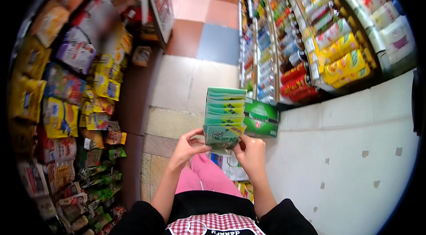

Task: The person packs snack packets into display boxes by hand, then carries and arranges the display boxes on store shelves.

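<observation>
Row of flat, glossy green packets with yellow markings (pixel 225 135), frame centre. Left hand (pixel 188 150): thumb and fingers curled, gripping the front packet's lower-left edge. Right hand (pixel 251 153): thumb and forefinger pinching its right edge. Green rectangular box (pixel 262 119) shows just right of packets.

The wearer is fitted with a black top (pixel 208 201) with sleeves (pixel 141 219) ending near the elbows, a red-and-white checked front panel (pixel 217 221) edged in white with partly visible white lettering (pixel 231 232) on black, and pink trousers (pixel 214 177).
</observation>
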Available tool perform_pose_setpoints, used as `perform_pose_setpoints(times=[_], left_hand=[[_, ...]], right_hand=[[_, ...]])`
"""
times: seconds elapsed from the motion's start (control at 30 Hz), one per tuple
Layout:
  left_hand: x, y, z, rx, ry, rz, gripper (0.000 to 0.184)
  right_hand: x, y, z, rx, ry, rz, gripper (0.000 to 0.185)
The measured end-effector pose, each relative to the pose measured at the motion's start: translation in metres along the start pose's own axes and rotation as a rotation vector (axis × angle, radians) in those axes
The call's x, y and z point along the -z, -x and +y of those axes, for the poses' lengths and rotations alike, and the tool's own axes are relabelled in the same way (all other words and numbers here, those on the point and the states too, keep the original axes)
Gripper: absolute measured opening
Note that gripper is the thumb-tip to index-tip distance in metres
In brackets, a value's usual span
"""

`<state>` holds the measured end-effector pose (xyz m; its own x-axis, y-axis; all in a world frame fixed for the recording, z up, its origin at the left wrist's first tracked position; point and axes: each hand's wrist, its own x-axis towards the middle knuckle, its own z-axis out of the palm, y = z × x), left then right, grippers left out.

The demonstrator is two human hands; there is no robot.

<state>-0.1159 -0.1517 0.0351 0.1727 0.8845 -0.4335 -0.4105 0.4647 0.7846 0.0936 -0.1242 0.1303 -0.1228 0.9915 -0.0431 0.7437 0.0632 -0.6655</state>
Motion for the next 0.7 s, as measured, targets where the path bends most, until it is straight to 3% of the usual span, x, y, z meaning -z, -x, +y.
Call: perform_pose_setpoints(times=[0.1, 0.17, 0.33, 0.53, 0.7], left_hand=[[0.01, 0.054, 0.016, -0.082, 0.001, 0.063, 0.068], [0.009, 0.098, 0.031, -0.135, 0.02, 0.133, 0.056], [0.027, 0.22, 0.043, -0.254, 0.01, 0.283, 0.056], [0.047, 0.387, 0.01, -0.372, 0.042, 0.499, 0.052], [0.037, 0.53, -0.022, -0.435, 0.095, 0.712, 0.052]], right_hand=[[0.002, 0.018, -0.034, 0.212, 0.053, 0.003, 0.009], [-0.002, 0.034, -0.055, 0.309, 0.059, -0.024, 0.01], [-0.011, 0.1, -0.129, 0.492, 0.048, -0.105, 0.011], [-0.031, 0.207, -0.209, 0.668, -0.011, -0.273, 0.011], [-0.061, 0.298, -0.264, 0.944, -0.044, -0.377, 0.01]])
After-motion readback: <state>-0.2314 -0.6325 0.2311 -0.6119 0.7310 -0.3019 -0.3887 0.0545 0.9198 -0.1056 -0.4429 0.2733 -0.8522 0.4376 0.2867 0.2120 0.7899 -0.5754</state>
